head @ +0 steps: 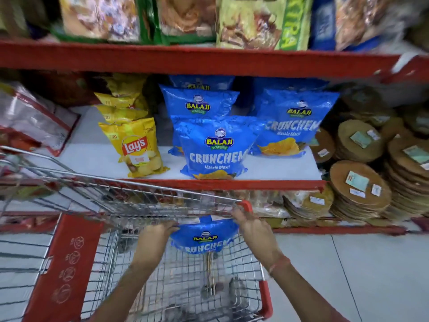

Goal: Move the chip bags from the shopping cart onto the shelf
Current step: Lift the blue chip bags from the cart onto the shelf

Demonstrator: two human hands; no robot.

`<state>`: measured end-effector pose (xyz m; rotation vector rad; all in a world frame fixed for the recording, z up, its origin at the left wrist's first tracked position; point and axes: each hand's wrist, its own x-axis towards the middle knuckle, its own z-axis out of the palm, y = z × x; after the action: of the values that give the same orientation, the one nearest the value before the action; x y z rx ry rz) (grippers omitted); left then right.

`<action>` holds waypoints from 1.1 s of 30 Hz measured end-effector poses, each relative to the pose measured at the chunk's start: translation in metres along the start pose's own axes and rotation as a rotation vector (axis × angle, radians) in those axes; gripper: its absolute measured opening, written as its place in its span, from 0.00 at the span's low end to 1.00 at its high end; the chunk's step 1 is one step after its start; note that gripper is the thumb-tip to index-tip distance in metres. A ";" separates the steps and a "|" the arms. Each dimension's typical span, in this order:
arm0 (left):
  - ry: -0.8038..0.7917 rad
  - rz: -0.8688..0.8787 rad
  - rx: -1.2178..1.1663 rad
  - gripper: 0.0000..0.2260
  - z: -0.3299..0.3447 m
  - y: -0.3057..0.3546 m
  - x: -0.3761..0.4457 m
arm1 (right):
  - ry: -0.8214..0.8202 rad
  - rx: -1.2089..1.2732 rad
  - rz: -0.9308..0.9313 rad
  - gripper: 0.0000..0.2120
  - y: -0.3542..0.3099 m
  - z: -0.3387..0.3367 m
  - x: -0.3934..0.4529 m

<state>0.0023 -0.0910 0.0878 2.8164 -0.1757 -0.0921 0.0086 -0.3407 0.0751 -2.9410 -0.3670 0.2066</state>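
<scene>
A blue Balaji Crunchem chip bag [205,238] is held inside the wire shopping cart [130,194], near its far end. My left hand [154,238] grips the bag's left side and my right hand [251,225] grips its right side. On the white shelf [92,156] with a red front edge, above the cart, stand several blue Balaji bags [216,147] in two rows and a row of yellow Lay's bags [137,149] to their left.
Stacks of round brown discs in plastic [359,189] fill the right end of the shelves. Clear packets with red trim [30,119] lie at the left. The upper shelf [209,59] holds assorted snack packs. Tiled floor [348,275] shows right of the cart.
</scene>
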 end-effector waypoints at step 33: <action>0.161 0.301 0.269 0.07 -0.055 0.258 0.206 | 0.579 0.093 0.257 0.10 0.225 -0.202 0.050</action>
<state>0.1824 -0.3444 0.2130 3.0039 -0.6121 0.2428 0.1403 -0.5734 0.2251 -2.7765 0.1003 -0.5692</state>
